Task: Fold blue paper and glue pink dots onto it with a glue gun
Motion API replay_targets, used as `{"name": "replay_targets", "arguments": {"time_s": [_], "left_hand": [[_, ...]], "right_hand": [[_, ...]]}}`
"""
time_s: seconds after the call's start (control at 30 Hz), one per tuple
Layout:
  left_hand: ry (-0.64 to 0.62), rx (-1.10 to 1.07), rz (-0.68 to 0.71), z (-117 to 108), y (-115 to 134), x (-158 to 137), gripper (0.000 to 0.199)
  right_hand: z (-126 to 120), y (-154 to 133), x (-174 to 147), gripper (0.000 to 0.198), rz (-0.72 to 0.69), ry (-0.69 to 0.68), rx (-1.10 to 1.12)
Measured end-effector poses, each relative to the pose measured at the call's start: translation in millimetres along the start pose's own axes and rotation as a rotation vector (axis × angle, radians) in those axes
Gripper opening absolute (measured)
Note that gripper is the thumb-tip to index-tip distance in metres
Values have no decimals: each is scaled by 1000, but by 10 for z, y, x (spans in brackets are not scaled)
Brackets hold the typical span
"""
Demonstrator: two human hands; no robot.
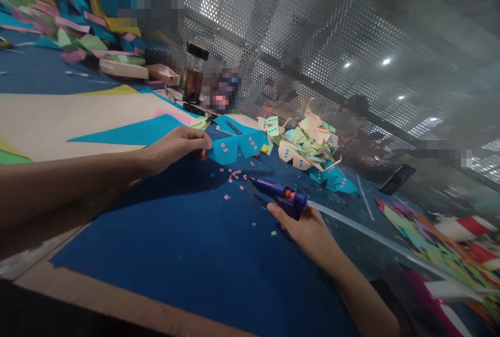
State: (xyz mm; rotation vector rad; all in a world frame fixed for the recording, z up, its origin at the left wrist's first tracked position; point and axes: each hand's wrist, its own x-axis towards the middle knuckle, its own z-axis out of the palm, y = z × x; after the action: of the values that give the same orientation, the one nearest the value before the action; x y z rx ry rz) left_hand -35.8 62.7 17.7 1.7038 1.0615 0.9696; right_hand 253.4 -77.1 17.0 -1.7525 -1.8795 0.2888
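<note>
I have one glue gun, one blue cutout and, by the worktop's far edge, one jar. The cutout is just right of my left hand, which pinches its end, and beyond my right hand, which is wrapped around the glue gun, nozzle near scattered pink squares.

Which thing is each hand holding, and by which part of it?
Left hand: the blue paper piece, pinched at its left end. Right hand: the glue gun, gripped by its handle.
</note>
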Motion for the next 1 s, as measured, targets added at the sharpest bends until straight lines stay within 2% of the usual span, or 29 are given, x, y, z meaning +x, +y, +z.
{"name": "replay_targets", "arguments": {"time_s": [0.17, 0.3, 0.43, 0.57, 0.7, 1.0], "left_hand": [[-73, 90, 60, 33, 9, -58, 22], [-118, 119, 56, 61, 52, -100, 23], [-147, 73, 51, 81, 94, -128, 21], [-197, 115, 53, 86, 93, -132, 22], [-254, 171, 96, 85, 86, -129, 24], [-296, 194, 147, 51, 85, -136, 19]], "right_hand": [[-4, -112, -53, 32, -1, -58, 58], [-19, -192, -81, 30, -17, -91, 117], [0, -142, -77, 18, -152, -58, 10], [21, -43, -59, 4, -368, -31, -136], [12, -22, -54, 6, -563, -14, -215], [56, 19, -43, 12, -709, 58, -314]]}}
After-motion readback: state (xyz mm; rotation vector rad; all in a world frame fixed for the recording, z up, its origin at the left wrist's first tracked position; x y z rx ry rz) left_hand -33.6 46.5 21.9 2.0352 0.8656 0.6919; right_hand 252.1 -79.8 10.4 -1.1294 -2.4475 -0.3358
